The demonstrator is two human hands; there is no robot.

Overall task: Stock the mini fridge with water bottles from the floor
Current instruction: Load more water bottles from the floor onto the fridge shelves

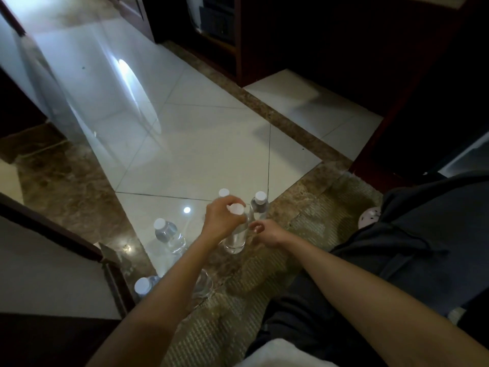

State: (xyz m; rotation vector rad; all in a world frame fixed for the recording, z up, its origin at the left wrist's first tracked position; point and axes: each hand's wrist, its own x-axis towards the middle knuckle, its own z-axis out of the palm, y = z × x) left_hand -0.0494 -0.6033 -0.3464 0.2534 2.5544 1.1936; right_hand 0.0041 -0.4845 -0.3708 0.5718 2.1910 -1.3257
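Observation:
Several clear water bottles with white caps stand on the floor. My left hand point(221, 221) grips one bottle point(235, 241) just below its cap. My right hand point(266, 231) is close beside that bottle's right side with its fingers curled; whether it touches the bottle is unclear. Behind them stands a second bottle point(259, 205), and another cap point(223, 192) shows past my left hand. Another bottle point(169, 234) stands to the left, one point(144, 284) is nearer me, and my left forearm partly hides a further bottle point(205, 286). I cannot pick out the mini fridge with certainty.
The floor is glossy white tile point(185, 144) with brown marble borders. A ribbed rug point(230, 300) lies under my knees in dark trousers point(397, 247). Dark wooden cabinets point(344, 49) stand ahead and right. A white panel with a dark frame point(53, 260) is at lower left.

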